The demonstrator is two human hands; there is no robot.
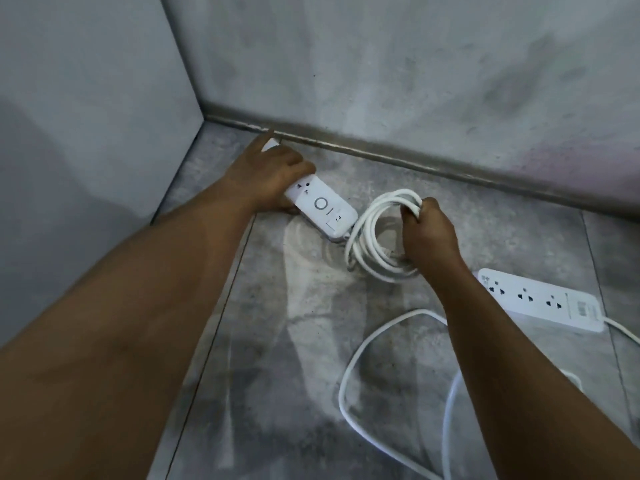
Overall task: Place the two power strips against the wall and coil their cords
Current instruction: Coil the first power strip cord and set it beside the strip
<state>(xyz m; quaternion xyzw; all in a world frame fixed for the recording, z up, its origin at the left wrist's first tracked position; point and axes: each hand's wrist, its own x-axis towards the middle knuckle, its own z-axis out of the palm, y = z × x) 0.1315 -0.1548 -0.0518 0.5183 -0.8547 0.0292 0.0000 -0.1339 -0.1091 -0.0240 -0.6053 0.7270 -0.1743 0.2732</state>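
Your left grip [277, 174] clamps the first power strip [322, 206], at its 4 o'clock near the wall [415, 81] | your right grip [429, 233] curls round the coiled cord [374, 237], at its 9 o'clock | second power strip [540, 299] lies on the floor [277, 341] at 4 o'clock of it.

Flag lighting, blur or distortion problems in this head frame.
Head view: dim, flat light, no glare; soft throughout, though socket holes on the near power strip read; wide-angle stretches both forearms at the bottom edge; left hand gripping the far power strip and right hand holding the coiled cord are separable.
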